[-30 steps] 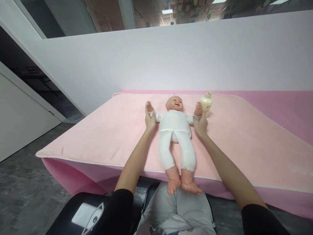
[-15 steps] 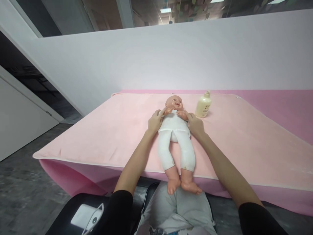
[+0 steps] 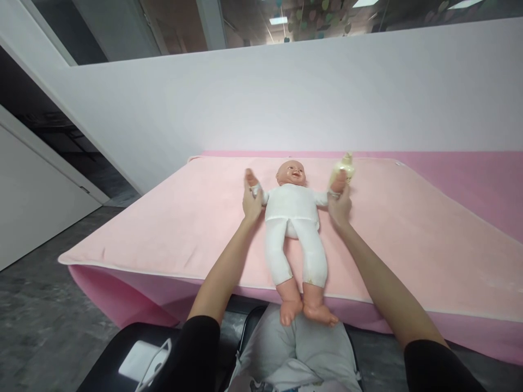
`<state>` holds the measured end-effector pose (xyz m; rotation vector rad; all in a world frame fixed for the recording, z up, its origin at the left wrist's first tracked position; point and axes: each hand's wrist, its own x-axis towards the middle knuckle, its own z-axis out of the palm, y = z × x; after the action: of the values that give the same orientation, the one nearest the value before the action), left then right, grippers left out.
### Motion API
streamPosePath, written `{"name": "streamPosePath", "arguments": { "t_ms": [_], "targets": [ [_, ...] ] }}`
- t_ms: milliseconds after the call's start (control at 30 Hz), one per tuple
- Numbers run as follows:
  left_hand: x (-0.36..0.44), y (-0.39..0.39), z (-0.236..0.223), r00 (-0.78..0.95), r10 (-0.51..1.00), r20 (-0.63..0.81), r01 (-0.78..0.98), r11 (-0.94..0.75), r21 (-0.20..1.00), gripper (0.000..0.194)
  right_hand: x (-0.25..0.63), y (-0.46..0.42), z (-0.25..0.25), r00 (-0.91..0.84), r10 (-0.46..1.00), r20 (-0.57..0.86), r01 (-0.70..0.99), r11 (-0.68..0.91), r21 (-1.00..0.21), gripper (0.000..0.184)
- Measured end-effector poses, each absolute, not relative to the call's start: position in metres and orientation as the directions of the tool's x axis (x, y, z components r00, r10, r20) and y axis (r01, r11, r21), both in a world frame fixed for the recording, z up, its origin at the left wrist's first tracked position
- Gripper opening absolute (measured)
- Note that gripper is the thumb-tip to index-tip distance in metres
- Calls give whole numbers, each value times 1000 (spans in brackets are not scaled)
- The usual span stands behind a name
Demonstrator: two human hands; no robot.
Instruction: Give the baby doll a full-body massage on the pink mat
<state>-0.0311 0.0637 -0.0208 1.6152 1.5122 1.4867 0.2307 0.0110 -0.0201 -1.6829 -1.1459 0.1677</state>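
Note:
A baby doll (image 3: 292, 204) with a white cloth body lies on its back, its head toward the wall and its feet over the table's near edge. Its arms are spread out to both sides. My left hand (image 3: 252, 204) is closed around the doll's arm on the left, near the wrist. On the other side, my right hand (image 3: 339, 207) grips the doll's other arm near its wrist. Both doll hands poke up above my fingers, slightly blurred. Behind my right hand stands a pale yellow pump bottle (image 3: 347, 161), partly hidden by the doll's hand.
A light pink blanket (image 3: 171, 218) covers the table, with darker pink cloth (image 3: 482, 190) beneath it. A white wall (image 3: 261, 103) rises behind. At lower left, a white device with a cord (image 3: 143, 360) rests on a black chair (image 3: 118, 348).
My hands have moved apart, drawing the doll's arms from folded on its chest to stretched out sideways. The doll's hand now covers part of the bottle.

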Motion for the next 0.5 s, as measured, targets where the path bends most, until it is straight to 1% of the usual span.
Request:
{"name": "streamPosePath", "arguments": {
  "t_ms": [33,67,100,133,167,200,300,367,433,500],
  "targets": [
    [-27,59,-19,-62,897,437,548,-335,767,67,224,5,-17,401,803,440,716,25,-698,50],
    [-23,54,-18,75,881,467,675,-389,627,60,217,1,-15,270,846,459,813,55,-580,47],
    [-19,51,-16,185,863,470,759,-429,489,55,212,-3,-13,169,873,458,878,78,-472,45],
    [-17,48,-15,254,850,462,806,-450,385,52,207,-6,-12,107,887,449,917,86,-389,44],
    [-14,47,-14,286,843,456,833,-454,316,51,203,-8,-11,83,894,440,940,77,-333,44],
    [-13,45,-12,294,841,455,851,-446,275,51,201,-9,-10,84,896,436,951,58,-303,44],
    [-13,45,-10,304,842,445,872,-434,226,52,198,-8,-9,100,901,421,957,29,-289,45],
    [-13,44,-10,307,844,440,875,-432,218,52,199,-8,-9,108,904,414,953,25,-302,46],
    [-14,45,-11,293,851,437,868,-428,251,52,199,-8,-10,126,902,414,937,30,-349,47],
    [-16,47,-14,253,860,442,833,-426,352,53,201,-7,-13,174,886,429,882,53,-468,49]
  ]
}}
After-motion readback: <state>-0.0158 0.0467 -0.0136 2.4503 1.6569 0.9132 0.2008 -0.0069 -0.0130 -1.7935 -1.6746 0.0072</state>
